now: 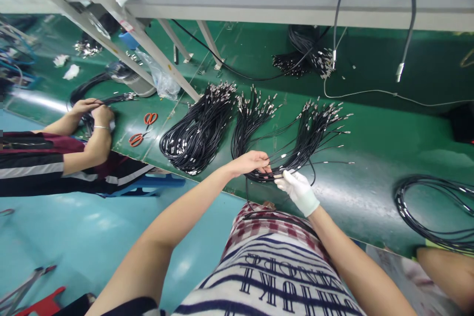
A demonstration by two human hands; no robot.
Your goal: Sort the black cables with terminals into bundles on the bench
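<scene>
My bare left hand [255,163] has its fingers closed on thin black cables at the near bend of a bundle. Just right of it, my right hand [296,188], in a white glove, pinches the same cables, its thumb and fingertips together. The black cable bundle [309,133] curves in a U on the green tabletop, with silvery connector ends fanned out on both far sides. One loose cable sticks out to the right. Left of my hands lies a thicker looped bundle of black cables [200,128], also with silvery ends.
A co-worker's hands [92,108] handle cables at the left. Orange-handled scissors or cutters [142,128] lie between us. Coiled cables [411,202] rest at the right, near another person's arm. A white shelf [296,7] overhangs the back, with two cables hanging down.
</scene>
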